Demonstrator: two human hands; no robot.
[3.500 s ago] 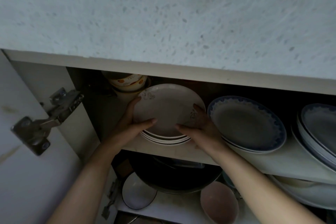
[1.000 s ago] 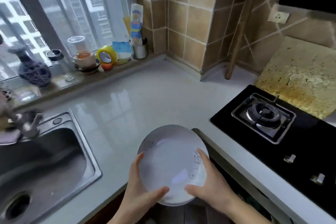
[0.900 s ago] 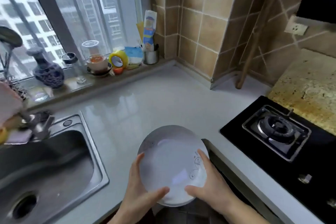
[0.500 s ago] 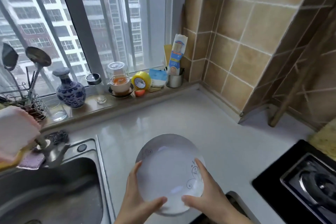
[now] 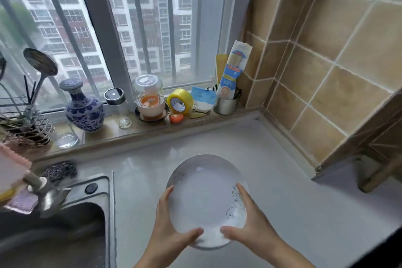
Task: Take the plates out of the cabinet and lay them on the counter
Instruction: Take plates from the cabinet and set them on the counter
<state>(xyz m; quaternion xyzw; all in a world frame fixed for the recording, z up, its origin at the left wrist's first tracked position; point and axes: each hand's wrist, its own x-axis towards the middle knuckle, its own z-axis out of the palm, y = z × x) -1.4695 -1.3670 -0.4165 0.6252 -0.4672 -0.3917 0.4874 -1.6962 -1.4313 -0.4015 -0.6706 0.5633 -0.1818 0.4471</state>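
Both hands apparently gripping plate

Pale glossy worktop running from steel sink at left to tiled wall at right, dark scouring pad lying at far left beside sink rim.

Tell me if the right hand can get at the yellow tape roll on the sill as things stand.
Probably not yet: the right hand and the left hand both grip the plate. The counter toward the tape roll looks unobstructed, so freeing that hand should do.
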